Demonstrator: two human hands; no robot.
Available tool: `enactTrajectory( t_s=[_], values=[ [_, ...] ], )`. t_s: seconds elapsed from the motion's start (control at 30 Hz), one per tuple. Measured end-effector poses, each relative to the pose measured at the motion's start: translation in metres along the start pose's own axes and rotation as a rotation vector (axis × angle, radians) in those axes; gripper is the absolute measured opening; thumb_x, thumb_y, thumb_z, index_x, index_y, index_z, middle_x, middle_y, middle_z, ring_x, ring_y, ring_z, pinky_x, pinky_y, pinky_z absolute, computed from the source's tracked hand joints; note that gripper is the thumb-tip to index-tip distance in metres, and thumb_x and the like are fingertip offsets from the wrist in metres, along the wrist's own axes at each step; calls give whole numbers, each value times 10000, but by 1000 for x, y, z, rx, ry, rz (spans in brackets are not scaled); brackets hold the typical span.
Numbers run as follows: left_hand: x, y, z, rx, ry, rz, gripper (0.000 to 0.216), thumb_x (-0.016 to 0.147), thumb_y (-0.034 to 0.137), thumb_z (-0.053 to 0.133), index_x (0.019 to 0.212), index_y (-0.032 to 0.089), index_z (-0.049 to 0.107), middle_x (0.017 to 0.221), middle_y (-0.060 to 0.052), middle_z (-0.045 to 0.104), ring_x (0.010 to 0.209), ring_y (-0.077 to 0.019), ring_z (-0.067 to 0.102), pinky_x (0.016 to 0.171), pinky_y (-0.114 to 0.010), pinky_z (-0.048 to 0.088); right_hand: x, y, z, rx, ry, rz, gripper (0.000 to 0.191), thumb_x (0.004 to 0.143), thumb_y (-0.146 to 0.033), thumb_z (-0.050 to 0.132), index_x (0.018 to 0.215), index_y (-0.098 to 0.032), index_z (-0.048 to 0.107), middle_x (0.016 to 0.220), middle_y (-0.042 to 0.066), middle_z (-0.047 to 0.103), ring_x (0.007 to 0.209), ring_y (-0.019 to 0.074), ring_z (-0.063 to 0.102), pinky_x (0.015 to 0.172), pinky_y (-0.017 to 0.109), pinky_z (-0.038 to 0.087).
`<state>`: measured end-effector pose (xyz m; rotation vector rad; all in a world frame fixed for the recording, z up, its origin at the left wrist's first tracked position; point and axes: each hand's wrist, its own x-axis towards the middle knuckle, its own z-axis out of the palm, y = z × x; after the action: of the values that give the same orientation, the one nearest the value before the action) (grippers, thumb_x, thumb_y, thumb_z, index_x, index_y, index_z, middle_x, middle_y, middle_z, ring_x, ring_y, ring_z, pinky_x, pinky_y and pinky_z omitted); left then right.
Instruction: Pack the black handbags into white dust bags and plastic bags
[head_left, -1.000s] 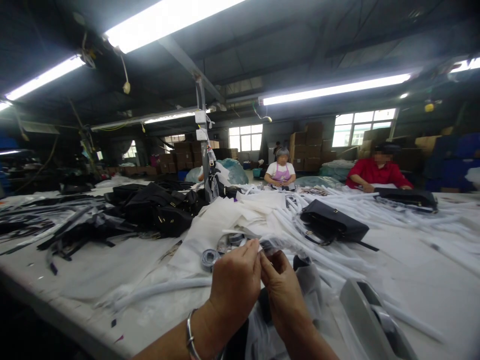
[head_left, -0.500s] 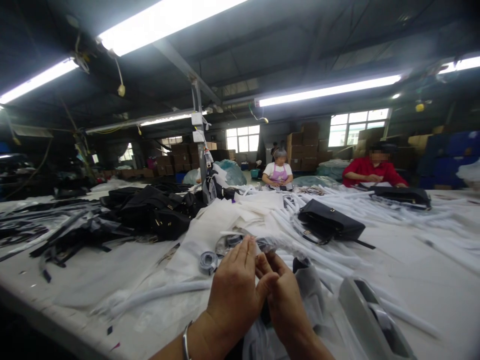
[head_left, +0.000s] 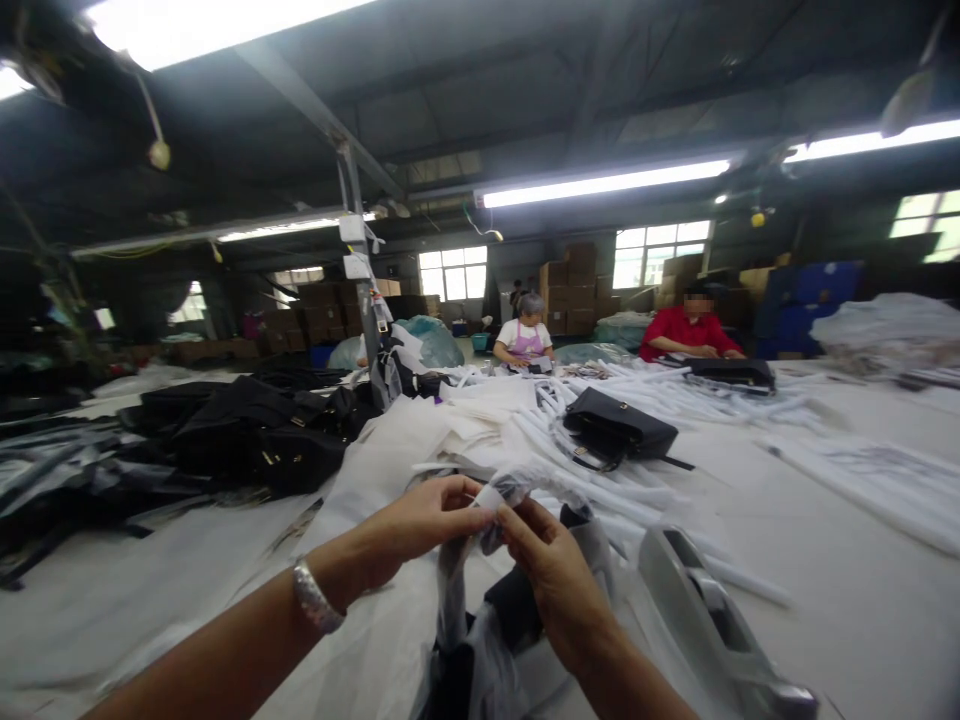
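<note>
The table (head_left: 862,590) runs wide under everything, white and cluttered. Far across it two people sit, one in a red top (head_left: 686,333), one in a purple apron (head_left: 525,343). Left of the table's middle lies a heap of black bags (head_left: 247,430); near the middle, one bag (head_left: 619,428) rests on white tubes (head_left: 600,490). At the near edge stands a grey tape dispenser (head_left: 705,620). Beside it, my left hand (head_left: 420,520) and right hand (head_left: 551,570) pinch the top of a wrapped strap (head_left: 457,590). It hangs nearly upright, long axis running down toward me.
</note>
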<state>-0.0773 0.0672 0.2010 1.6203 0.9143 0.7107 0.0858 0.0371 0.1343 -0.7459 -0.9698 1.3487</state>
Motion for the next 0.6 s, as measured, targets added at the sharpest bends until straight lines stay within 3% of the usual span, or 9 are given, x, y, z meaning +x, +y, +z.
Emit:
enactTrajectory(
  t_s=[0.1, 0.2, 0.27, 0.33, 0.43, 0.5, 0.6],
  values=[
    [0, 1, 6, 0, 4, -39, 438, 765, 505, 747, 1017, 151, 691, 916, -37, 713, 864, -193, 649, 725, -244, 459, -2, -3, 2, -64, -19, -49, 358, 819, -462, 735, 1078, -216, 748, 1052, 31, 743, 1002, 214, 633, 884, 300, 466],
    [1, -4, 9, -11, 58, -72, 471, 740, 525, 745, 1024, 153, 686, 911, -38, 706, 862, -215, 648, 726, -262, 452, -2, -8, -22, -319, 21, -98, 363, 859, -499, 663, 1082, -227, 753, 991, 26, 756, 941, 216, 664, 838, 310, 498],
    [1, -10, 9, -39, 90, -97, 483, 720, 531, 750, 1023, 162, 679, 911, -38, 706, 876, -233, 652, 740, -278, 454, -8, -16, -62, -592, 199, -138, 387, 843, -538, 646, 1065, -243, 761, 978, 26, 757, 918, 226, 679, 845, 335, 514],
    [1, -14, 8, -71, 105, -107, 482, 706, 538, 753, 1013, 174, 674, 906, -33, 707, 884, -242, 650, 740, -286, 456, -21, -27, -114, -737, 404, -152, 405, 774, -540, 698, 1051, -252, 759, 1100, 47, 733, 1033, 266, 653, 960, 392, 474],
    [4, -18, 6, -98, 118, -102, 455, 680, 530, 773, 956, 181, 676, 847, -19, 695, 825, -226, 637, 697, -272, 446, -48, -41, -193, -851, 680, -100, 357, 615, -500, 793, 867, -248, 776, 1277, 76, 655, 1324, 346, 449, 1167, 465, 234],
    [7, -19, 5, -120, 119, -102, 432, 667, 510, 789, 920, 179, 673, 780, -8, 677, 755, -205, 623, 657, -259, 432, -64, -43, -230, -887, 774, -5, 289, 507, -460, 839, 659, -229, 756, 1276, 117, 658, 1386, 414, 354, 1196, 492, 127],
    [11, -21, 3, -142, 118, -103, 419, 648, 489, 801, 892, 177, 667, 743, -8, 667, 713, -205, 621, 625, -254, 422, -80, -33, -258, -848, 797, 156, 280, 486, -466, 838, 562, -213, 747, 1155, 157, 724, 1297, 465, 472, 1164, 540, 202]
  ],
)
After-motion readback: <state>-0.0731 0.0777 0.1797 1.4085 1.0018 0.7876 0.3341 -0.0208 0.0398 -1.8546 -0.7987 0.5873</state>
